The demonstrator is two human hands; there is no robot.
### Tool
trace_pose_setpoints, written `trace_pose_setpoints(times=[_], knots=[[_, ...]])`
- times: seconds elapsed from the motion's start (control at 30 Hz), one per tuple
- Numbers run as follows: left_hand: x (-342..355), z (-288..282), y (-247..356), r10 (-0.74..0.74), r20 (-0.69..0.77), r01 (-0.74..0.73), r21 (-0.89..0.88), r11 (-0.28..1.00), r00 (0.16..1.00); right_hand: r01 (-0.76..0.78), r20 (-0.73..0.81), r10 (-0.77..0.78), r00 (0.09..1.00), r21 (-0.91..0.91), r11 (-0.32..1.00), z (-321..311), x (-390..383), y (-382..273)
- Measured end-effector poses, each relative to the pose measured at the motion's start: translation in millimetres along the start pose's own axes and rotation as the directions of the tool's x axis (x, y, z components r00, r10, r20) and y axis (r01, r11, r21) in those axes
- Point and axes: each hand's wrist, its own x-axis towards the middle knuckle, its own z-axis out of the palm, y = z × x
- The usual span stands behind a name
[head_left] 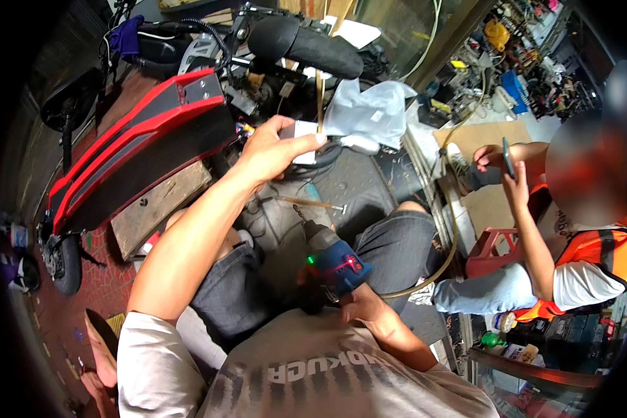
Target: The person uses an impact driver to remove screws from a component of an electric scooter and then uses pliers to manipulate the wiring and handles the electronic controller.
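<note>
My left hand (272, 152) reaches forward, its thumb and fingers pinching a small flat whitish rectangular piece (306, 131). What the piece is, I cannot make out. Close to my body, my right hand (362, 306) is wrapped round the handle of a blue cordless drill (340, 263). A drill bit (299, 213) sticks out of its chuck, tilted forward and to the left. Green and red lights glow on the drill. Between the two hands, a thin-handled hammer (313, 203) lies on the ground. Just beyond the left hand is a translucent plastic bag (369, 111).
A red and black electric scooter (146, 139) lies at the left, by a wooden block (161, 207). A black tyre (306, 47) is at the back. At the right a person in an orange vest (595, 258) holds a phone (507, 159). A hose (454, 237) runs beside my knee.
</note>
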Motion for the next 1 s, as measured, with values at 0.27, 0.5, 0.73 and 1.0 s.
trace_pose_setpoints(times=[0.27, 0.5, 0.73, 1.0], knots=[[-16.8, -6.4, 19.8, -0.092, 0.025, 0.093, -0.064, 0.994, 0.995, -0.005, 0.066, -0.012, 0.998, 0.259, 0.966, -3.8, 12.2, 0.1], [-9.9, -1.2, 26.4, -0.094, 0.034, 0.097, -0.107, 0.990, 0.995, -0.082, 0.117, 0.023, 0.993, 0.530, 0.844, -19.9, 1.9, -11.9], [-10.5, -1.7, 29.8, -0.082, 0.034, 0.085, -0.099, 0.991, 0.996, -0.117, 0.022, 0.131, 0.991, 0.617, 0.778, -22.7, -9.7, -21.3], [-8.3, -2.4, 27.7, -0.071, 0.060, 0.075, -0.077, 0.994, 0.996, -0.257, 0.108, 0.254, 0.961, 0.688, 0.679, -35.4, -19.0, -38.6]])
